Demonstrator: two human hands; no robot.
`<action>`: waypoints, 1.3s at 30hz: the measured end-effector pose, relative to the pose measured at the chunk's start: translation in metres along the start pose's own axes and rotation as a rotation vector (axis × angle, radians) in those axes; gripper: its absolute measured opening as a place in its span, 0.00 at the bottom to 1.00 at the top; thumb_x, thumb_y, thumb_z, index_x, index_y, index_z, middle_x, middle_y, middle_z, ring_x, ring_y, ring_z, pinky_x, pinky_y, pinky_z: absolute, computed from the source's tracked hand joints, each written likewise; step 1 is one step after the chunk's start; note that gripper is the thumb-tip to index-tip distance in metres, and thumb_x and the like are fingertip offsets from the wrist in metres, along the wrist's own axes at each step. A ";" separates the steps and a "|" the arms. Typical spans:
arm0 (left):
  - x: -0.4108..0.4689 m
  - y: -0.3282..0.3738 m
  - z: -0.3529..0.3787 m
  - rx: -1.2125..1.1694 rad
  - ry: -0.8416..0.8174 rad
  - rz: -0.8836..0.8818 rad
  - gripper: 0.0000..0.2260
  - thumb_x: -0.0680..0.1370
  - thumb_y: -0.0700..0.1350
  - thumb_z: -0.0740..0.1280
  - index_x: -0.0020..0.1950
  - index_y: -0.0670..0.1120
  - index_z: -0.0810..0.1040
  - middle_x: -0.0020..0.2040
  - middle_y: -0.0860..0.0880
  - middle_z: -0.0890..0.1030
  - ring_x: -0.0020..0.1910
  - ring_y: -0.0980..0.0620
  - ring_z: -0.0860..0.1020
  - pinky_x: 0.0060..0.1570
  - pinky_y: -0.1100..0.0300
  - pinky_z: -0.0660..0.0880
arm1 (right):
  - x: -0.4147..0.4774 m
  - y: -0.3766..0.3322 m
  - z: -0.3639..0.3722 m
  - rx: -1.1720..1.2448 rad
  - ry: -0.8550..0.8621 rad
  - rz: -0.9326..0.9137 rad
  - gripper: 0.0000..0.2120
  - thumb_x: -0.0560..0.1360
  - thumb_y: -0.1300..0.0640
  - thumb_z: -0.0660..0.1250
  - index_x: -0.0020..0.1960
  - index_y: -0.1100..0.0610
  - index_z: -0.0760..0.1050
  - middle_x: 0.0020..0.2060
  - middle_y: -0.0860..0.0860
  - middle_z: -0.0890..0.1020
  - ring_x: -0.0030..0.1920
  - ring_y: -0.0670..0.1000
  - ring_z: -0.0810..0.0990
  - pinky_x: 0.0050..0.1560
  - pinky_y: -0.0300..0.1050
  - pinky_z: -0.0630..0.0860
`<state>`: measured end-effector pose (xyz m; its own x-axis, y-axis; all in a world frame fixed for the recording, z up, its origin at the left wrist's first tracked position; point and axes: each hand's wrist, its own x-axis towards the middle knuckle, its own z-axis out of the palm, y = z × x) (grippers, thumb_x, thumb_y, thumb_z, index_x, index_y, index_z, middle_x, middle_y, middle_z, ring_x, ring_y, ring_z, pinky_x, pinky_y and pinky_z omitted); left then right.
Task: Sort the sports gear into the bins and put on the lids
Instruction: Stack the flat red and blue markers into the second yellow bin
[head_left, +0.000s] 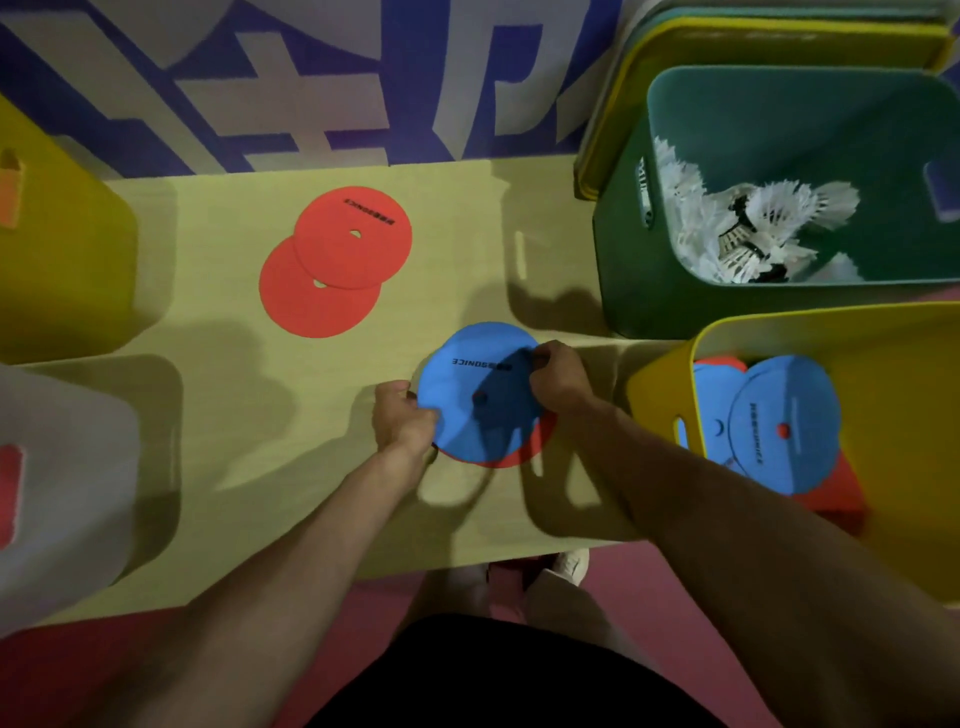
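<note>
A blue flat disc (478, 384) lies on top of a red disc (540, 441) near the middle of the table. My left hand (402, 421) grips the stack's left edge and my right hand (558, 379) grips its upper right edge. Two more red discs (353, 236) (306, 306) overlap on the table farther back and to the left. At the right, a yellow bin (660, 384) holds blue discs (784, 426) and red ones. Behind it a green bin (623, 260) holds several white shuttlecocks (748, 228).
Another yellow bin (62, 260) and a white bin (67, 467) stand at the table's left edge. Stacked yellow and green lids (623, 104) lean behind the green bin. A red floor and my shoes (566, 566) show below the table's front edge.
</note>
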<state>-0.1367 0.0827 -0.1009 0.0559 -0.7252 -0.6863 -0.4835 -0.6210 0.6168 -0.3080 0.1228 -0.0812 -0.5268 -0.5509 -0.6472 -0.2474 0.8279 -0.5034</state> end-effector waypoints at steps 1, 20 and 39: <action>-0.001 -0.001 -0.001 0.001 -0.020 0.004 0.18 0.72 0.31 0.67 0.59 0.45 0.72 0.49 0.44 0.78 0.46 0.47 0.76 0.47 0.56 0.75 | 0.001 0.001 0.001 0.013 0.004 0.000 0.18 0.77 0.70 0.56 0.66 0.65 0.69 0.62 0.61 0.75 0.63 0.59 0.73 0.51 0.41 0.69; -0.016 -0.021 -0.098 -0.601 -0.136 -0.021 0.09 0.77 0.30 0.63 0.52 0.43 0.75 0.55 0.43 0.80 0.53 0.45 0.79 0.39 0.56 0.77 | -0.023 -0.008 0.037 -0.387 0.117 -0.113 0.29 0.72 0.65 0.64 0.70 0.69 0.58 0.66 0.67 0.63 0.66 0.65 0.67 0.66 0.49 0.65; -0.144 0.016 -0.060 -1.127 -0.170 0.244 0.15 0.80 0.32 0.57 0.57 0.51 0.75 0.55 0.50 0.81 0.55 0.51 0.78 0.58 0.54 0.71 | -0.101 -0.053 -0.140 0.241 -0.167 -0.603 0.07 0.76 0.63 0.64 0.43 0.52 0.74 0.28 0.50 0.75 0.20 0.42 0.71 0.24 0.35 0.65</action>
<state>-0.0997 0.1595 0.0308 -0.0904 -0.8657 -0.4923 0.5894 -0.4449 0.6743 -0.3555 0.1496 0.0911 -0.2153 -0.9346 -0.2833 -0.2602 0.3345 -0.9058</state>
